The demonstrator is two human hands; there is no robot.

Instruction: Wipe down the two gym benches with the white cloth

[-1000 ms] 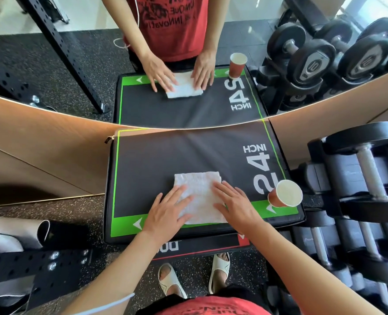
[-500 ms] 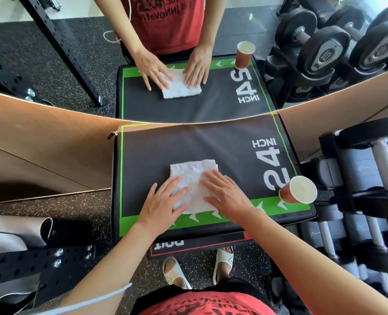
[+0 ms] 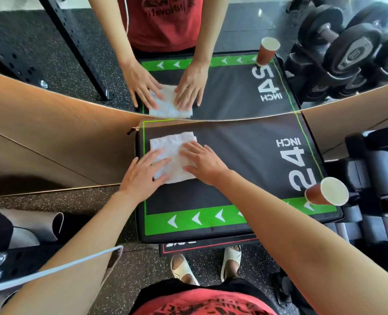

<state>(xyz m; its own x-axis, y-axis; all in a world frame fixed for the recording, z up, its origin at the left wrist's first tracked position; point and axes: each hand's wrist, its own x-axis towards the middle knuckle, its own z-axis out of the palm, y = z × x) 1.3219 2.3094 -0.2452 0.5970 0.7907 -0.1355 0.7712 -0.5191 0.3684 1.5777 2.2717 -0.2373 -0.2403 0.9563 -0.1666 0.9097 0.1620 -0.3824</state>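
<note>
- White cloth (image 3: pixel 173 155): folded, crumpled rectangle lying flat on the bench top, in the far left corner, close to the mirror edge.
- Gym bench (image 3: pixel 234 155): black padded top with thin green border line, broad green band with white arrows along the near edge, white "24 INCH" lettering toward the right edge. Far edge meets the mirror.
- Left hand (image 3: pixel 143 176): palm down, fingers straight and spread, pressing on the cloth's near left part; heel of the hand at the bench's left edge. Nothing gripped.
- Right hand (image 3: pixel 205 163): palm down, fingers straight and spread, pressing on the cloth's right side. Nothing gripped.
- Paper cup (image 3: pixel 327 192): red-brown outside, pale inside, standing at the near right corner of the bench, well apart from the cloth.
- Mirror (image 3: pixel 234 23): shows bench, cloth, both hands and cup reflected.
- Dumbbells (image 3: pixel 375 178): racked just beside the bench's right edge.
- Sandals (image 3: pixel 230 260): white, on speckled floor under the near edge.
</note>
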